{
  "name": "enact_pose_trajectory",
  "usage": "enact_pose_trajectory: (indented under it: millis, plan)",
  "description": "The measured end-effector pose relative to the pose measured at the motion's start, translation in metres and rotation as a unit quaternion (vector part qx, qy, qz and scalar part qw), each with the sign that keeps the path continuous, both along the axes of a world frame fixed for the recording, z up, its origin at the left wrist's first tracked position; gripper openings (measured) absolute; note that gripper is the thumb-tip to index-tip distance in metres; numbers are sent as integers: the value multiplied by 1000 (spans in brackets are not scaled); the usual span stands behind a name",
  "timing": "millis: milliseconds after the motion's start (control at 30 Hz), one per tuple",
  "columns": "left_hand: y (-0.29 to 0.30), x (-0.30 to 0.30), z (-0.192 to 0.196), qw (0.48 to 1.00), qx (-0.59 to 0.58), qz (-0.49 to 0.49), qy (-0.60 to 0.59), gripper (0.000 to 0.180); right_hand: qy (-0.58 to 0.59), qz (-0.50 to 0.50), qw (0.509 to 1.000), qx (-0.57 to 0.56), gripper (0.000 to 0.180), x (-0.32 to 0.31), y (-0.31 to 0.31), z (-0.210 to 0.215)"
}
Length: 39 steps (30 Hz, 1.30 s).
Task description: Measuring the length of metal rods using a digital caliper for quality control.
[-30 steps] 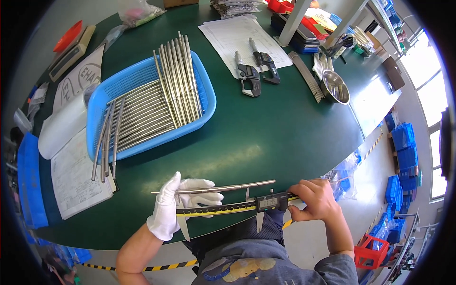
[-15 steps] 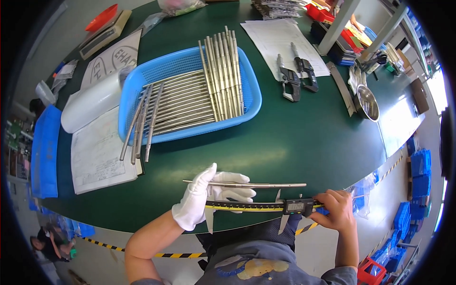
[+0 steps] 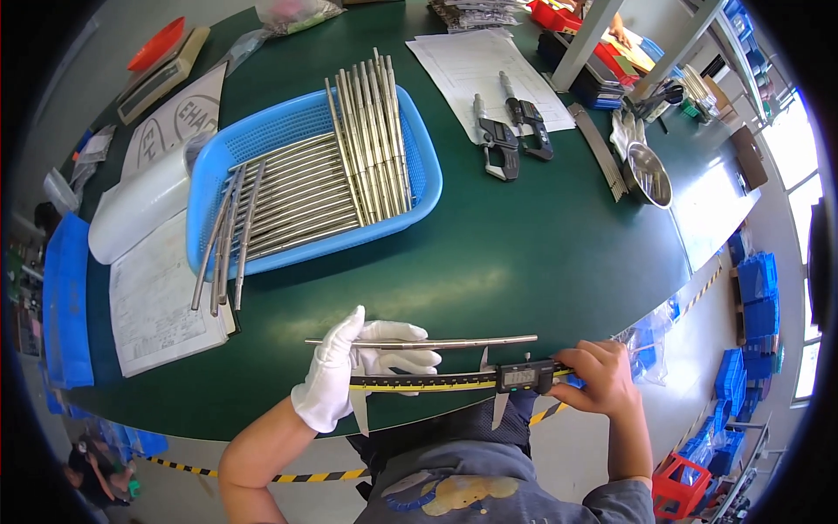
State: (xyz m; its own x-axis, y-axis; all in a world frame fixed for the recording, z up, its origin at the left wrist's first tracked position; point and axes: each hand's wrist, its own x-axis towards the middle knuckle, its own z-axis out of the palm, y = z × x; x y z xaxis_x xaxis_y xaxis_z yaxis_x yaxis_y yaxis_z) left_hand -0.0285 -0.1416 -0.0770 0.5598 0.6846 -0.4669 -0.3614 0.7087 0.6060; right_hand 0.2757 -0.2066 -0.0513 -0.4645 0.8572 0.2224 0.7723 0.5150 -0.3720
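My left hand [image 3: 330, 374], in a white glove, is closed around a thin metal rod [image 3: 489, 341] lying level across the palm. The rod's long end sticks out to the right, above the caliper. Bare, my right hand [image 3: 601, 377] grips the right end of a digital caliper [image 3: 428, 382] by its display slider. The caliper's jaws are spread wide and point down and up, and its left end rests against the gloved hand. Jaws and rod are apart. Beyond the hands, a blue plastic basket [image 3: 384, 230] holds many metal rods [image 3: 297, 196], some leaning over its rim.
Two digital micrometers [image 3: 500, 148] lie by paper sheets [image 3: 445, 65] on the green table [image 3: 524, 262]. A metal bowl [image 3: 659, 197] and flat strips [image 3: 601, 153] are at right. A white roll [image 3: 131, 218], papers [image 3: 161, 306] and a scale [image 3: 166, 74] stand left.
The whole view has shifted, so the basket and tools appear farther left. Both hands keep their grip on the rod and caliper, with little change between them.
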Motion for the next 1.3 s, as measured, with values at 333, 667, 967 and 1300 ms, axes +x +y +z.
enact_pose_trajectory:
  millis: [333, 667, 967, 1300]
  plan:
    - [2, -5, -3, 999, 18, -44, -4, 69, -9, 3, 1000, 0, 34, 1, 0, 2]
    - [-1, 0, 0, 1000, 1, 2, 17, 67, -15, 7, 1000, -13, 31, 1, -1, 2]
    - [-1, 2, 7, 999, -9, 16, 38, 65, -13, 8, 999, -29, 29, -2, -2, 4]
    - [0, -2, 1, 999, 24, -23, 20, 70, -11, 1, 999, -46, 30, -1, -2, 8]
